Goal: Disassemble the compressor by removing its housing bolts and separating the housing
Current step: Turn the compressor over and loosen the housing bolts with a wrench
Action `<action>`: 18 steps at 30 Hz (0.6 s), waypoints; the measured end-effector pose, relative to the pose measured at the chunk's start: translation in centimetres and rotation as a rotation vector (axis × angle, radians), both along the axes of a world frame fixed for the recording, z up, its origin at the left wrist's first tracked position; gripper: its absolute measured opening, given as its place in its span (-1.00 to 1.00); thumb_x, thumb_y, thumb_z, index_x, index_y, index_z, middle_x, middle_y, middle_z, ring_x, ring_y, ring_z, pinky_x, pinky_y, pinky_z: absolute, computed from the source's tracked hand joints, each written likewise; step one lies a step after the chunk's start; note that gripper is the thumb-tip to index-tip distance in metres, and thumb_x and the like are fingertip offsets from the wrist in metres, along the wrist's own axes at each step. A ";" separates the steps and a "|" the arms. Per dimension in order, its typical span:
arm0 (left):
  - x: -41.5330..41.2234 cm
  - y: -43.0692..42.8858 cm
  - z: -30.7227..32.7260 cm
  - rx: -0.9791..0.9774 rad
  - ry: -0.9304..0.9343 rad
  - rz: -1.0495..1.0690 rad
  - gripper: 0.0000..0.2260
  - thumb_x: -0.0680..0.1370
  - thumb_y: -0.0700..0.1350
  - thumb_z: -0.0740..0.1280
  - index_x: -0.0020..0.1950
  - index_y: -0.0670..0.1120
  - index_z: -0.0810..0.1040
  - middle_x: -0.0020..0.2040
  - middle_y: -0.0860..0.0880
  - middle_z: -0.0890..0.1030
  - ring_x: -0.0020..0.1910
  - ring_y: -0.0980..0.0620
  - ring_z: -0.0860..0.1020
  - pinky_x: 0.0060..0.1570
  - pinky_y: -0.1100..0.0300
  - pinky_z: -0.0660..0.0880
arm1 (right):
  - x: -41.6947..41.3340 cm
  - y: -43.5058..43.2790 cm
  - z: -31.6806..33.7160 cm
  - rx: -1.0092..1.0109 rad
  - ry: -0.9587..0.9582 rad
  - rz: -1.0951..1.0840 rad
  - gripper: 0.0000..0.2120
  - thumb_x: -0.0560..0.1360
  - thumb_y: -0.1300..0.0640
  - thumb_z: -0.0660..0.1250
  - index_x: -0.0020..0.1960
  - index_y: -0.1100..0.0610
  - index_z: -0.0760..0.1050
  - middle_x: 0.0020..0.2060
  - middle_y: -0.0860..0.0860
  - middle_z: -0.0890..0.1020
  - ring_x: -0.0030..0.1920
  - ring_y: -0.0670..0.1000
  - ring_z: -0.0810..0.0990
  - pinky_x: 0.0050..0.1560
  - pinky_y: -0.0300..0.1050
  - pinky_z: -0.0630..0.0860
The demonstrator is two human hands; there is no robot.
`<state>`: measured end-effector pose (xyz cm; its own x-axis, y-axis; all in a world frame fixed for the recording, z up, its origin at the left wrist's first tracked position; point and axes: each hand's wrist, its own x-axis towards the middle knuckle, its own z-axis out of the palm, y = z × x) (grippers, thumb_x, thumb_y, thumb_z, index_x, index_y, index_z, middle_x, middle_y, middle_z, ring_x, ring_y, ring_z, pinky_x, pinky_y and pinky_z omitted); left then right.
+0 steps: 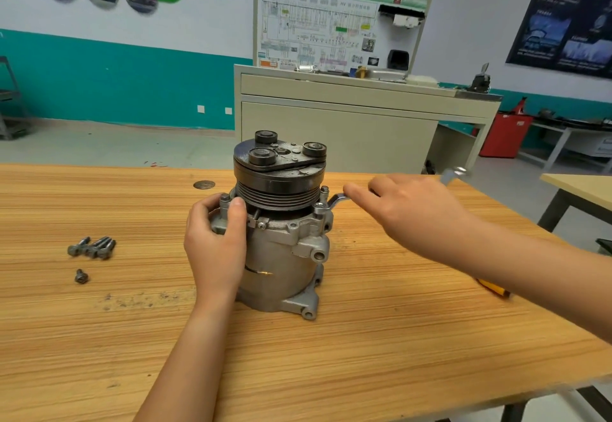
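Head view looks down on a wooden table (pixel 331 372) with the compressor (pixel 281 256) standing upright near its middle, its black grooved pulley (pixel 278 189) on top and its mounting ears resting on the wood. The left hand (pixel 215 242) wraps the compressor's upper left side, fingers curled round the housing and the thumb pressed against the rim just under the pulley. The right hand (pixel 407 209) sits to the right of the compressor, level with the pulley and apart from the housing. It grips a wrench (pixel 334 201), with the forefinger stretched along the shaft and the far end sticking out past the knuckles. The wrench's ring end sits over a bolt (pixel 319 206) on the upper right corner of the housing. Well to the left of the left hand, a cluster of loose bolts (pixel 92 247) lies on the table, and one short bolt (pixel 81 276) lies just in front of them.
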<state>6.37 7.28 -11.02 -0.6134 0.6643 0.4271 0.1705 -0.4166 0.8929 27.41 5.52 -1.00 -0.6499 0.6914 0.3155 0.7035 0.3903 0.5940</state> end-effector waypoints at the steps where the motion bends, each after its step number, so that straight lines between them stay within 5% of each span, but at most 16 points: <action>1: 0.0 0.0 0.0 0.000 0.002 0.001 -0.87 0.55 -0.07 0.30 0.08 -0.03 0.47 0.03 0.04 0.53 0.04 0.10 0.48 -0.01 0.31 0.38 | 0.6 1.2 -0.5 0.064 0.092 0.118 -0.60 0.30 0.42 0.42 0.12 0.25 0.51 -0.34 0.14 0.56 -0.41 0.09 0.48 -0.53 -0.16 0.38; 3: 0.0 0.1 -0.1 0.002 0.009 0.003 -0.87 0.55 -0.07 0.31 0.08 -0.03 0.47 0.02 0.04 0.53 0.04 0.09 0.48 0.02 0.26 0.38 | 0.6 3.5 -1.8 0.207 0.243 0.317 -0.81 0.35 0.43 0.35 -0.07 0.28 0.60 -0.28 0.17 0.64 -0.32 0.14 0.63 -0.36 -0.02 0.57; 8: -0.2 0.0 0.0 0.000 0.035 0.013 -0.83 0.53 -0.04 0.33 0.07 -0.04 0.47 0.01 0.03 0.53 0.04 0.08 0.48 0.02 0.23 0.37 | -2.2 6.1 -4.6 0.279 0.570 0.417 -0.84 0.34 0.48 0.39 -0.15 0.28 0.62 -0.23 0.12 0.67 -0.17 0.08 0.67 -0.06 0.10 0.58; 13: -0.2 0.0 0.1 -0.003 0.052 0.012 -0.79 0.50 0.00 0.33 0.07 -0.04 0.47 0.02 0.04 0.53 0.04 0.10 0.47 0.03 0.26 0.36 | -1.3 1.9 -2.4 0.254 0.924 0.452 -0.69 0.50 0.32 0.28 0.24 0.32 0.45 -0.39 0.11 0.55 -0.46 0.10 0.48 -0.47 -0.03 0.44; 15: -0.2 0.1 0.0 -0.007 0.064 0.035 -0.85 0.53 -0.07 0.33 0.07 -0.06 0.48 0.03 0.02 0.53 0.06 0.05 0.48 0.04 0.24 0.35 | -0.8 -1.0 -1.1 0.214 0.872 0.358 -0.65 0.56 0.19 0.18 0.33 0.22 0.38 -0.42 0.07 0.48 -0.49 0.09 0.40 -0.53 -0.05 0.36; 18: -0.2 0.1 0.1 -0.014 0.090 0.062 -0.79 0.52 -0.07 0.33 0.10 -0.12 0.51 0.02 0.00 0.53 0.06 0.03 0.48 0.05 0.22 0.36 | -1.0 -4.2 -0.3 0.025 0.540 -0.058 -0.58 0.59 0.09 0.10 0.44 -0.06 0.23 -0.32 -0.01 0.50 -0.35 0.10 0.47 -0.49 -0.13 0.32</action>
